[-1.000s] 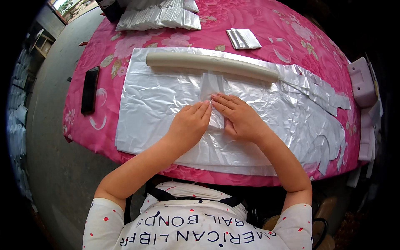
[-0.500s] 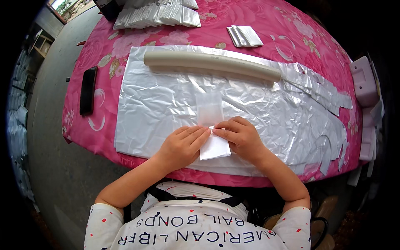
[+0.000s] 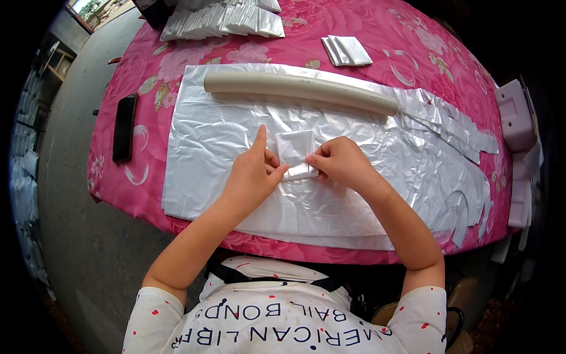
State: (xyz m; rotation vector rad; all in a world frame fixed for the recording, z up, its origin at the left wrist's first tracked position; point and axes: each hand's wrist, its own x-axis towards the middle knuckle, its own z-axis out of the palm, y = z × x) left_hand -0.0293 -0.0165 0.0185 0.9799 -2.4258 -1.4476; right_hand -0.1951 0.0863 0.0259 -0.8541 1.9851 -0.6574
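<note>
The view I follow comes from the left of two head-worn cameras, tipped steeply down over the wearer's shirt (image 3: 274, 324) and out across the desk (image 3: 386, 32). It sits close, the fingers (image 3: 260, 141) near mid-view, yet its fisheye reaches the floor (image 3: 82, 159) over on the left and bows the desk's edges.

The person wears a white cloth T-shirt (image 3: 283, 318) with little red and dark blue spots on it. Big dark blue letters (image 3: 266, 336) go across it in two rows, and they look upside down from up here. The left short sleeve (image 3: 154, 318) and right short sleeve (image 3: 420, 318) are white with spots too. A flat black strap (image 3: 321, 285) crosses the white cloth near the waist. The left hand (image 3: 256, 167) and right hand (image 3: 346, 166) are bare.
</note>
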